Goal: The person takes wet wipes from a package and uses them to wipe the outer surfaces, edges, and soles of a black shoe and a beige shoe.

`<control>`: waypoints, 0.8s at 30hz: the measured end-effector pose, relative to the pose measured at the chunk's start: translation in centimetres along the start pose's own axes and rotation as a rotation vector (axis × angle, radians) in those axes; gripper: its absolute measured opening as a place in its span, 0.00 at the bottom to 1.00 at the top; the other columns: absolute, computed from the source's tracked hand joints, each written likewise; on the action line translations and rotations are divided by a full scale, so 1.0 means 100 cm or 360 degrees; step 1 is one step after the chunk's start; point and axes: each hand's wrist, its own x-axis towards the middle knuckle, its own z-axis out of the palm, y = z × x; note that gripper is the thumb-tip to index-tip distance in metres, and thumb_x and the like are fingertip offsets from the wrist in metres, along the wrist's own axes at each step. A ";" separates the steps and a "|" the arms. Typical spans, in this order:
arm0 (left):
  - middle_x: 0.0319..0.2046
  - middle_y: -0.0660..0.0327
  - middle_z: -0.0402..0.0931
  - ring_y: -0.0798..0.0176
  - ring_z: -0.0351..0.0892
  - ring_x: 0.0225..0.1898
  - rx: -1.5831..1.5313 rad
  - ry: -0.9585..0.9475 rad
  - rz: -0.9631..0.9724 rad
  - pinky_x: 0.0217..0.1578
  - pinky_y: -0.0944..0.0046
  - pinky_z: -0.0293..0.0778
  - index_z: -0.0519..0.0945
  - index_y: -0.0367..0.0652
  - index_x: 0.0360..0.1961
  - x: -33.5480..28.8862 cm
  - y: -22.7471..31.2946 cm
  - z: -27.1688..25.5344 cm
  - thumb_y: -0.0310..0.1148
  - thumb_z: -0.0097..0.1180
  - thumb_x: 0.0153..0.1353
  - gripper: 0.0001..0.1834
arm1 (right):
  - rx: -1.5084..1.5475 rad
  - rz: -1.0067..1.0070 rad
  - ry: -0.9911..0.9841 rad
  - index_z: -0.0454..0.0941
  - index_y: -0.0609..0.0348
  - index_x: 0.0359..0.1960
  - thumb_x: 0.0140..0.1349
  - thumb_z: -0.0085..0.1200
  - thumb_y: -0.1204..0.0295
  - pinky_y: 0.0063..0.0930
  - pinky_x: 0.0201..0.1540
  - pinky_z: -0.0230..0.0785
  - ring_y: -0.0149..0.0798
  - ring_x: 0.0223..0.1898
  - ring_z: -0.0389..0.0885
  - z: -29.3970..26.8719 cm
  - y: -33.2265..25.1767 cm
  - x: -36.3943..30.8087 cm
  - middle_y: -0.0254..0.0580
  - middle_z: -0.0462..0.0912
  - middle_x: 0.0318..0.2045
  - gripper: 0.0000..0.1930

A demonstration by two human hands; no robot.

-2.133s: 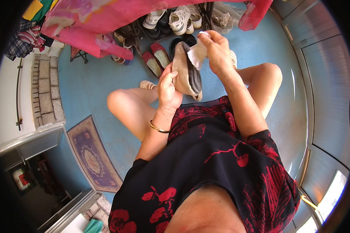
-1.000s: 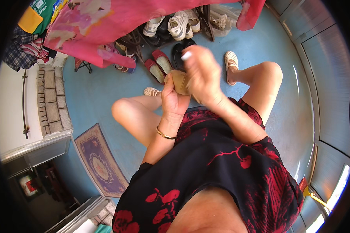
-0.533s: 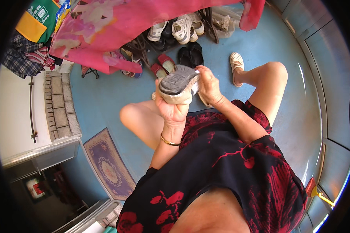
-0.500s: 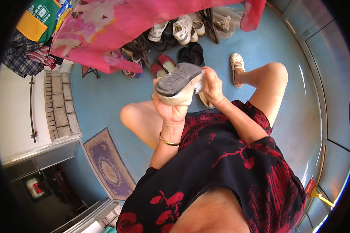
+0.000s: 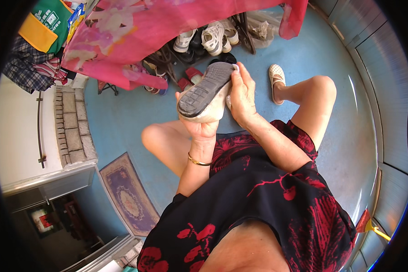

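Observation:
A light-coloured shoe is held up sole outward, its dark grey treaded sole facing me. My left hand grips it from below at the near end, fingers wrapped behind it. At the shoe's far right edge, my right hand presses its fingers together against the side of the sole. A bit of something white, like tissue or cloth, shows at the right fingertips; most of it is hidden by the hand. A gold bangle circles my left wrist.
Red shoes, black shoes and white sneakers sit ahead, near a pink floral cloth hanging over a stand. A patterned rug lies to the left on the blue floor. My right foot wears a cream perforated shoe.
My right hand has slid forward along the shoe's right edge, its fingers straighter. The shoe has tilted so more of the sole faces me. My left hand keeps its grip.

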 end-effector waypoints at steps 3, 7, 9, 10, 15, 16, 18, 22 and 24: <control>0.51 0.53 0.72 0.54 0.68 0.56 0.0270 0.0159 -0.0007 0.59 0.51 0.62 0.72 0.37 0.49 -0.005 0.000 0.018 0.51 0.46 0.63 0.26 | 0.0070 0.0146 -0.0240 0.62 0.70 0.60 0.61 0.45 0.74 0.27 0.59 0.57 0.38 0.56 0.67 -0.003 0.002 -0.006 0.50 0.68 0.56 0.24; 0.54 0.50 0.70 0.51 0.66 0.57 0.0001 0.0014 0.0078 0.61 0.50 0.59 0.73 0.34 0.49 -0.008 0.019 -0.007 0.51 0.48 0.61 0.28 | -0.0880 -0.0325 -0.0273 0.61 0.68 0.60 0.55 0.50 0.79 0.28 0.60 0.57 0.42 0.59 0.65 -0.014 -0.005 -0.011 0.52 0.65 0.58 0.28; 0.54 0.49 0.70 0.49 0.66 0.58 0.0101 -0.0002 0.0069 0.62 0.49 0.57 0.73 0.33 0.49 -0.006 0.017 0.004 0.50 0.49 0.61 0.28 | -0.0712 -0.0259 -0.0129 0.67 0.69 0.55 0.55 0.52 0.81 0.27 0.48 0.68 0.39 0.46 0.76 -0.018 0.001 -0.008 0.47 0.75 0.44 0.23; 0.54 0.48 0.70 0.48 0.65 0.58 0.0151 -0.0010 0.0066 0.62 0.49 0.55 0.73 0.33 0.49 -0.005 0.015 0.008 0.50 0.49 0.60 0.28 | -0.0529 -0.0098 -0.0161 0.68 0.69 0.53 0.56 0.52 0.81 0.26 0.43 0.70 0.37 0.41 0.78 -0.019 0.003 -0.008 0.45 0.77 0.40 0.20; 0.51 0.49 0.72 0.49 0.66 0.57 0.0062 -0.0015 0.0069 0.63 0.50 0.54 0.73 0.32 0.48 -0.002 0.009 0.008 0.47 0.51 0.60 0.26 | -0.0204 0.0024 -0.0147 0.76 0.69 0.37 0.58 0.54 0.80 0.21 0.29 0.70 0.26 0.27 0.77 0.002 0.005 -0.016 0.38 0.80 0.27 0.06; 0.50 0.49 0.73 0.50 0.66 0.57 0.0052 -0.0012 0.0070 0.63 0.50 0.54 0.73 0.32 0.47 -0.001 0.007 0.009 0.46 0.51 0.60 0.25 | -0.0144 0.0047 -0.0184 0.77 0.68 0.32 0.58 0.54 0.80 0.20 0.28 0.70 0.25 0.26 0.75 0.006 0.006 -0.021 0.36 0.80 0.25 0.03; 0.49 0.50 0.74 0.51 0.68 0.56 -0.0175 -0.0111 0.0037 0.63 0.51 0.56 0.74 0.33 0.46 -0.001 0.008 0.001 0.44 0.53 0.59 0.24 | -0.0397 -0.0442 -0.0364 0.76 0.68 0.32 0.56 0.53 0.82 0.23 0.31 0.69 0.29 0.29 0.76 0.007 0.001 -0.030 0.39 0.79 0.28 0.04; 0.47 0.52 0.75 0.54 0.69 0.54 -0.0143 -0.0066 0.0123 0.62 0.52 0.58 0.75 0.35 0.44 -0.007 0.022 -0.015 0.43 0.54 0.59 0.21 | -0.0681 -0.1035 -0.0889 0.75 0.67 0.31 0.51 0.50 0.86 0.30 0.33 0.70 0.49 0.30 0.77 0.001 -0.037 -0.046 0.50 0.76 0.29 0.06; 0.47 0.52 0.75 0.54 0.69 0.54 -0.0169 -0.0043 0.0050 0.62 0.52 0.58 0.75 0.35 0.44 -0.007 0.017 -0.006 0.42 0.53 0.59 0.20 | -0.0737 -0.1066 -0.0712 0.75 0.67 0.31 0.53 0.50 0.85 0.29 0.31 0.69 0.43 0.29 0.77 -0.005 -0.032 -0.035 0.47 0.77 0.28 0.05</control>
